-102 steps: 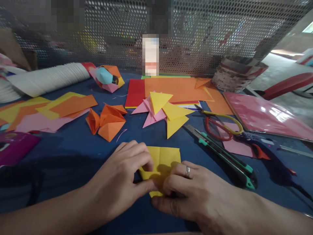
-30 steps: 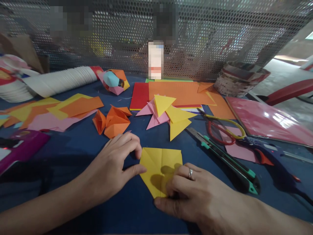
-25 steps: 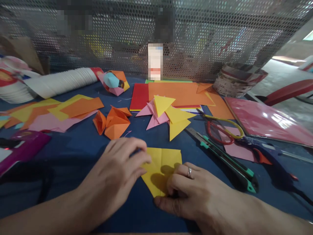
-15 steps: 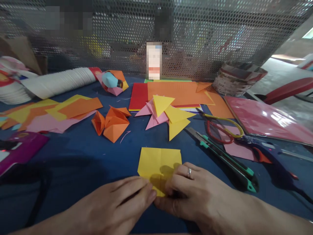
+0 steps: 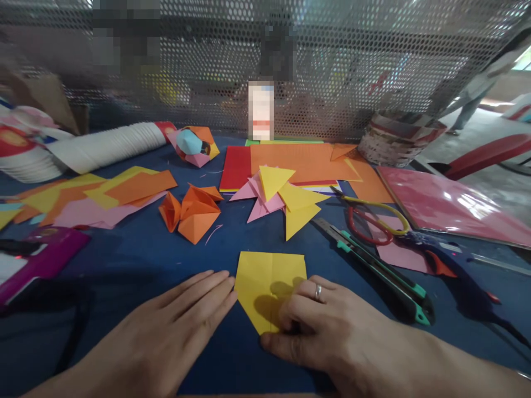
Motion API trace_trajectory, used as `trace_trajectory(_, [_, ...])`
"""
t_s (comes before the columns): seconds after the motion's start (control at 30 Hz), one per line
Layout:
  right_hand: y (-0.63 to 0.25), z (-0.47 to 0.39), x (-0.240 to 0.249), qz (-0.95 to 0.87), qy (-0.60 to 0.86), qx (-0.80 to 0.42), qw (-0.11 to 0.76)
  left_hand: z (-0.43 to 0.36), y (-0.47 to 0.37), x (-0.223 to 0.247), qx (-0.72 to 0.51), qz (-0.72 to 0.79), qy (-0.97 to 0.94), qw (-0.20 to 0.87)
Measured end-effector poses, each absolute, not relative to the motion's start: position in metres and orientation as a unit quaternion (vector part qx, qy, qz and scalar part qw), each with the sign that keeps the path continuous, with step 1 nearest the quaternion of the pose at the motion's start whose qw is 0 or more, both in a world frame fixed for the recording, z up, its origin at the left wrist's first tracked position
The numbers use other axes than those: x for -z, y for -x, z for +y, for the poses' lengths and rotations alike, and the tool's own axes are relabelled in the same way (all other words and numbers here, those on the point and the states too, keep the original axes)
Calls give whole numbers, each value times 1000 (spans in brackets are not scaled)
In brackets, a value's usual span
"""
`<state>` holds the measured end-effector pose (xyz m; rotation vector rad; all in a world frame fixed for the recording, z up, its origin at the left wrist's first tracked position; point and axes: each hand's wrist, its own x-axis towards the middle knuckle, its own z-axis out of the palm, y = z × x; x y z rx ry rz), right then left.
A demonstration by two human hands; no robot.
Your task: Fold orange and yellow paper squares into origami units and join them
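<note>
A yellow sheet of paper [image 5: 259, 276] lies flat before me, creased down the middle, its lower left corner folded in on a slant. My right hand [image 5: 319, 320], with a ring on one finger, has its fingers curled on the sheet's lower right part, the thumb at the bottom point; they hide that corner. Stretched out at the sheet's left edge, my left hand [image 5: 186, 320] lies with straight fingers, the tips at or just touching the paper. Beyond the sheet are folded orange paper pieces [image 5: 199, 215] and a pile of yellow and pink folded triangles [image 5: 276, 190].
A utility knife [image 5: 373, 271], scissors [image 5: 373, 218] and a dark blue glue gun [image 5: 452, 260] lie at the right. Stacked paper cups [image 5: 112, 143] and loose coloured sheets [image 5: 99, 193] are at the left. A woven basket [image 5: 392, 141] stands near the perforated metal screen [image 5: 199, 83].
My left hand has slid left and away from the sheet's bottom, uncovering the slanted fold. My right hand stays on the paper. The view has shifted slightly.
</note>
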<state>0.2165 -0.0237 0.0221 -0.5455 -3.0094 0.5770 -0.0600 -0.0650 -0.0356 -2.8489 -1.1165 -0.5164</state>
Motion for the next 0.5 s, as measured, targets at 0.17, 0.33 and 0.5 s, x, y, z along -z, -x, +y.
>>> trace_trajectory(0.17, [-218,-23,-19,-969,146,-190,59,-64,39,25,257,-303,909,126])
trace_trajectory(0.33, [-224,-18,-14,-919,251,-204,227,-62,7,20,335,-225,902,156])
trace_trajectory(0.5, [-226,-6,-7,-865,408,-175,233,-59,-4,28,314,-278,904,82])
